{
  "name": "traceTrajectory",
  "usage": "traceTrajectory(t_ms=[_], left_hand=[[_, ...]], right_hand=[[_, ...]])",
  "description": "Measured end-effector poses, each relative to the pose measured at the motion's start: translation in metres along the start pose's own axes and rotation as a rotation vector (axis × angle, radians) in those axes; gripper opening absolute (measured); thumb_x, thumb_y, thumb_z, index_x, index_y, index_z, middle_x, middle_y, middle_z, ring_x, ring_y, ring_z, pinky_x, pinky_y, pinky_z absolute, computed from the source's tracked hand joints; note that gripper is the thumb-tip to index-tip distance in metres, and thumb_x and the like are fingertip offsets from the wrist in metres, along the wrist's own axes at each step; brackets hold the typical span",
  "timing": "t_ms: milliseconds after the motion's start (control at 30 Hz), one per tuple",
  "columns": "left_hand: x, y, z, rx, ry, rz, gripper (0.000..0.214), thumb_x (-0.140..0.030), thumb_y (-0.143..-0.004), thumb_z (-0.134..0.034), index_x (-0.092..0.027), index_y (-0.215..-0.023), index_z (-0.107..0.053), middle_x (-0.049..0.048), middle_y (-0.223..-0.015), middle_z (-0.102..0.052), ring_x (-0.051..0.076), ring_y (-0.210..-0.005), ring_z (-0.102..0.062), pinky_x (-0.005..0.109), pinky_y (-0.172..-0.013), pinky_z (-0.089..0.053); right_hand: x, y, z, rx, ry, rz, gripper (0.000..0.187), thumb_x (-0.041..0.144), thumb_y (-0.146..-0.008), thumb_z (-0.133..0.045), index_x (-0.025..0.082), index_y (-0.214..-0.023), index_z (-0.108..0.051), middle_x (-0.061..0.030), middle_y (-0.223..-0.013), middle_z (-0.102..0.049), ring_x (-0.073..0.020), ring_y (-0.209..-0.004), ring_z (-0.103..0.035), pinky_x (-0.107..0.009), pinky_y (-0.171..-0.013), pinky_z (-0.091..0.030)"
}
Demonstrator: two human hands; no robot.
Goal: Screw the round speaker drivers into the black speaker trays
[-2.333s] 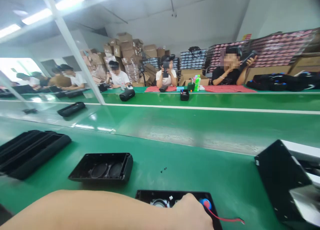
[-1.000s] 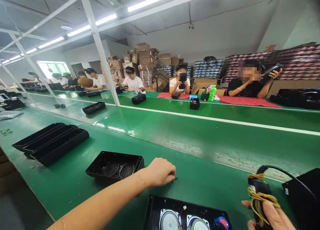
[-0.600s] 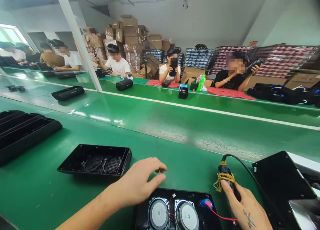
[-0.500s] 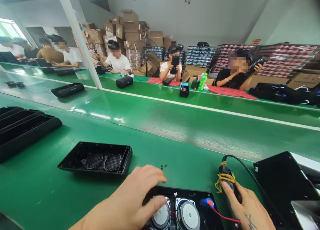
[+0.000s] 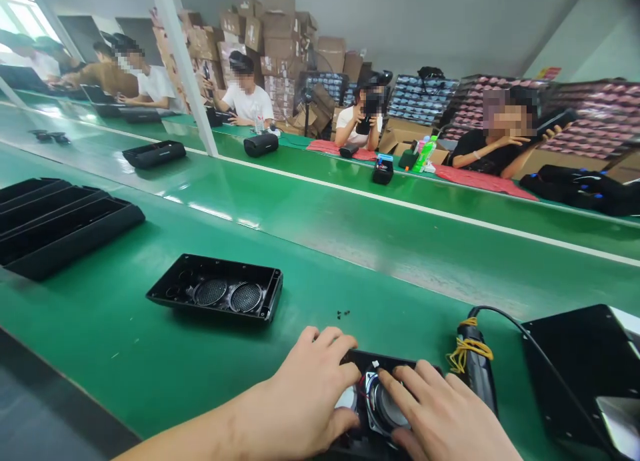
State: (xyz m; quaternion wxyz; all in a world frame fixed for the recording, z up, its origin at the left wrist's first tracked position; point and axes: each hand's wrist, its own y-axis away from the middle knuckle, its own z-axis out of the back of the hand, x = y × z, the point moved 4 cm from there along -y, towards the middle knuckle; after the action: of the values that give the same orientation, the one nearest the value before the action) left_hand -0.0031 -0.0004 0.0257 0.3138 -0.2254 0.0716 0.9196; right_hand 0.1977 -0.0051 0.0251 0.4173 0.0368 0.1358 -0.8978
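In the head view, a black speaker housing lies at the bottom middle with two round speaker drivers in it. My left hand is on its left part, fingers curled at the far edge and thumb beside the left driver. My right hand bends over the right driver, fingertips and thumb around it. A small white connector shows between the hands. The black electric screwdriver, wrapped with yellow rubber bands, lies on the table right of the housing, out of my hand.
An open black speaker shell with two round grilles sits left of my hands. Several tiny screws lie beyond them. More black shells stand at far left, a black box at right. Co-workers sit across the green conveyor.
My right hand has let go of the screwdriver and moved left onto the right driver. My left hand has come down onto the housing. The camera view has shifted.
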Motion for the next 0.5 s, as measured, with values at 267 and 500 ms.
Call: traceTrajectory(t_ms=[267,500], left_hand=[[-0.012,-0.002,-0.002,0.087,-0.146,0.025,0.029,-0.046,-0.1,-0.064,-0.021,-0.113,-0.073,0.0181,-0.158,-0.054,0.042,-0.145,-0.049,0.065,-0.109,-0.049],[-0.031,-0.038,-0.02,0.152,-0.365,-0.091,0.041,-0.046,-0.069,-0.091,-0.02,-0.099,-0.084,0.023,-0.167,-0.045,0.053,-0.152,-0.038,0.075,-0.117,-0.039]], right_hand=[[-0.035,-0.001,0.023,0.06,-0.345,-0.055,0.055,0.016,-0.071,-0.072,0.031,-0.123,-0.068,0.0025,-0.107,-0.073,-0.0227,-0.085,-0.076,-0.032,-0.069,-0.067],[-0.092,0.065,0.034,-0.092,-0.456,-0.445,0.047,0.062,-0.095,-0.075,0.031,-0.13,-0.074,-0.0047,-0.12,-0.076,-0.0301,-0.092,-0.077,-0.033,-0.076,-0.07]])
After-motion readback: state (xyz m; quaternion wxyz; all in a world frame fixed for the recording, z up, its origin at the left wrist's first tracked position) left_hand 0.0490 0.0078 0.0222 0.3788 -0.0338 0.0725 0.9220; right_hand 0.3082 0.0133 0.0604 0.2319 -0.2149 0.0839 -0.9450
